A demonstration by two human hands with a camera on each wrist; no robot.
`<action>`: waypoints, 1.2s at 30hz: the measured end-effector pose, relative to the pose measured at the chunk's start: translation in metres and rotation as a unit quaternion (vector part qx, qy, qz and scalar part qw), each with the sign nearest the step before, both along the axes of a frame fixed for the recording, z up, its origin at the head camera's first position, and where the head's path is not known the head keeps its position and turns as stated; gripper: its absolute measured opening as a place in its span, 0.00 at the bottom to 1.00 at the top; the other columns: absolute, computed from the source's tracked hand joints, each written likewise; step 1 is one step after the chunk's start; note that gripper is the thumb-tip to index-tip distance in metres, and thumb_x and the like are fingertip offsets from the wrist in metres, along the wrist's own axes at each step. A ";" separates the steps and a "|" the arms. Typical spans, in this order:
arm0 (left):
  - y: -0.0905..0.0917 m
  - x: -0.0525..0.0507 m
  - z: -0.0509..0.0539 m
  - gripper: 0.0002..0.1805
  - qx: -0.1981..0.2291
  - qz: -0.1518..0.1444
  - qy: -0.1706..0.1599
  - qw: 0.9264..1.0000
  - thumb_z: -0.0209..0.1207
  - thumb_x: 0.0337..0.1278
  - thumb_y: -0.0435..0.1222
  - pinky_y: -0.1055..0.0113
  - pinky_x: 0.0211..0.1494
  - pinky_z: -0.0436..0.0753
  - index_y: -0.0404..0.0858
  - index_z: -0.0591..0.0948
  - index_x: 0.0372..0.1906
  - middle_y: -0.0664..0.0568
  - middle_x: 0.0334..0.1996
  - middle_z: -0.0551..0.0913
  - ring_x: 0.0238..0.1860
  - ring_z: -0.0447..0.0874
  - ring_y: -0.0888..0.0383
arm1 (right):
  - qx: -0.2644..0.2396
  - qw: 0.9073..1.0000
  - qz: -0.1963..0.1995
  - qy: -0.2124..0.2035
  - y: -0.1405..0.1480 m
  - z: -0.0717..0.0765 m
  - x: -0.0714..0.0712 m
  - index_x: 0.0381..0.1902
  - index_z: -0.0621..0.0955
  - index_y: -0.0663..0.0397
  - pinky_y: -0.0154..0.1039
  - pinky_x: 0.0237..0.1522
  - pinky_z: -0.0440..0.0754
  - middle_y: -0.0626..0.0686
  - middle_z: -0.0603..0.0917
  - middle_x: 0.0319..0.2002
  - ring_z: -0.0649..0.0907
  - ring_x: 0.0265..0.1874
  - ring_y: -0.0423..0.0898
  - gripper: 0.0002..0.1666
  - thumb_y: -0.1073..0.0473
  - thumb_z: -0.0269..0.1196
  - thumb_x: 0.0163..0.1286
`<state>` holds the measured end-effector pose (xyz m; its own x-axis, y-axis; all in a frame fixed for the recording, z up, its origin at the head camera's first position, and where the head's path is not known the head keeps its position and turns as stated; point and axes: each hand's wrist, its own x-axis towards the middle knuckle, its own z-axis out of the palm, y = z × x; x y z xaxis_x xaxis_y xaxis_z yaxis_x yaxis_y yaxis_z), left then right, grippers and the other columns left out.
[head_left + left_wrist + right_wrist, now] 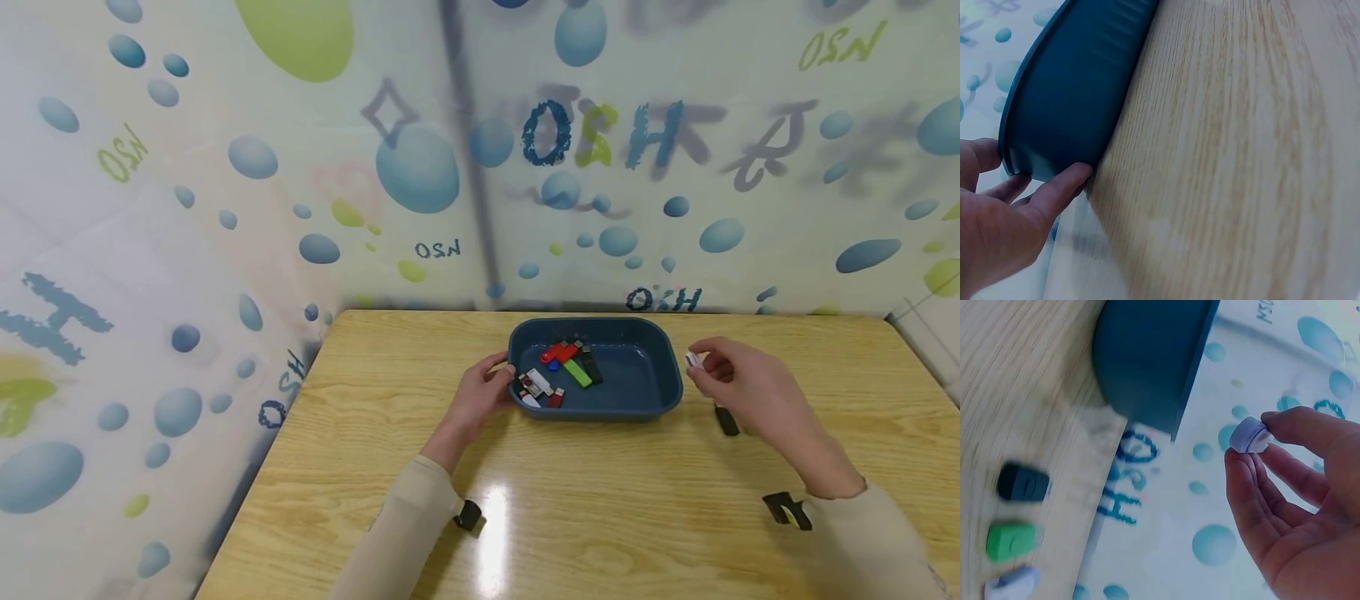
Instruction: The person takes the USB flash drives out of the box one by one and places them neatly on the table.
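Note:
A dark blue plastic bin [633,414] sits at the back of the wooden table. My left hand [480,392] grips its left end, thumb at the rim and fingers against the outer wall; the left wrist view shows this hand [1010,219] at the bin's corner. Beyond the bin's right end, my right hand [757,392] is raised, pinching a small white USB flash drive [1249,435] between thumb and fingertips. Inside the bin lie several flash drives, including a green one [577,373], a black one [592,366] and a dark red one [556,398].
Below the right hand, a black flash drive [1023,482], a green one [1011,540] and a whitish one [1012,584] lie in a row on the table [600,508]. A patterned curtain [487,233] hangs behind the table's back edge.

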<state>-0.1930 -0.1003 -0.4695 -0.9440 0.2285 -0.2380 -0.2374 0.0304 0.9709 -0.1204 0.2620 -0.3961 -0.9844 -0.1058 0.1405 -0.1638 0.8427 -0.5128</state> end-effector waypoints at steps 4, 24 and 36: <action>0.000 0.001 0.002 0.26 -0.003 0.001 -0.001 1.000 0.54 0.79 0.38 0.51 0.56 0.86 0.35 0.70 0.75 0.33 0.62 0.79 0.54 0.86 0.41 | 0.005 1.000 -0.010 0.006 0.017 -0.002 0.005 0.58 0.81 0.64 0.47 0.33 0.82 0.55 0.86 0.37 0.86 0.36 0.54 0.21 0.56 0.67 0.74; 0.000 0.000 0.000 0.27 -0.005 -0.007 -0.001 1.000 0.53 0.79 0.39 0.50 0.58 0.85 0.34 0.69 0.76 0.31 0.64 0.78 0.58 0.82 0.40 | 0.046 0.996 -0.080 0.004 0.076 -0.019 0.025 0.55 0.80 0.67 0.40 0.26 0.76 0.56 0.86 0.34 0.85 0.33 0.57 0.21 0.56 0.67 0.73; 0.000 0.000 0.001 0.27 -0.006 -0.007 -0.001 1.000 0.53 0.79 0.38 0.50 0.58 0.85 0.35 0.70 0.76 0.32 0.63 0.78 0.58 0.83 0.40 | 0.058 0.990 -0.124 -0.019 0.100 -0.028 0.034 0.54 0.76 0.74 0.38 0.24 0.74 0.62 0.83 0.32 0.83 0.31 0.60 0.23 0.59 0.66 0.73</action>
